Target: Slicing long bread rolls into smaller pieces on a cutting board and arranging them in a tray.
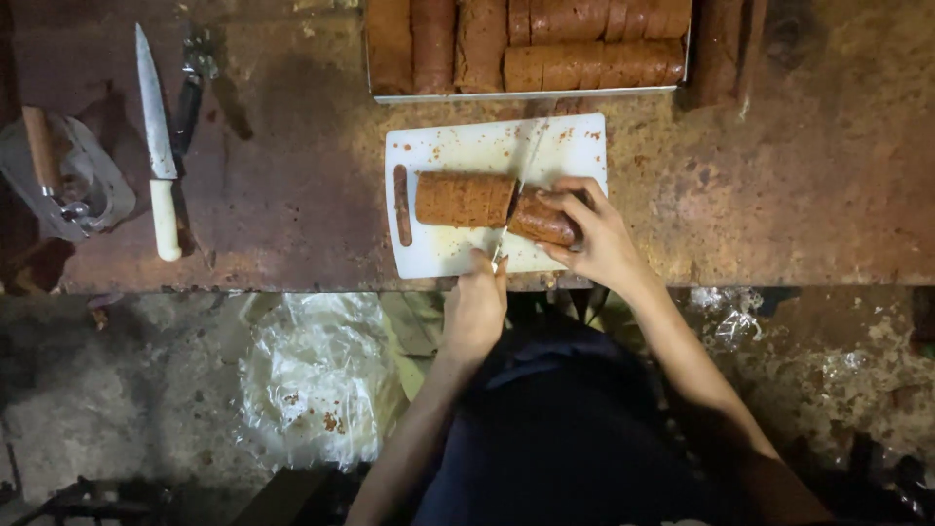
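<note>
The step in hand reads as slicing: a brown loaf [466,199] lies lengthwise on the white board [575,146], and a knife [518,190] stands across it, the blade running from the board's far edge down to its near edge. The left hand [475,310], just off the board's near edge, is clenched around the knife handle, which the fingers hide almost wholly. The right hand [596,234], over the board's right part, is closed on the end piece [542,218], the shorter section right of the blade, pressing it down on the board. The longer section lies left of the blade, and 1 thin strip [400,205] lies near the board's left edge, apart from the loaf. By judgement, the next move calls for a straight stroke through to the board, with the right fingers kept back from the blade and the piece held firm. A tray [526,94] of more loaves stands just beyond the board's far edge, cut off by the frame top. Well left of the board lie a spare knife [156,146] with a white handle and a scraper [44,156] on a crumpled wrapper. Whether the cut is complete cannot be told: the blade is thin and dim, and the hand covers the piece's far end. Plastic sheet [317,375] lies below the board, past the table edge.
</note>
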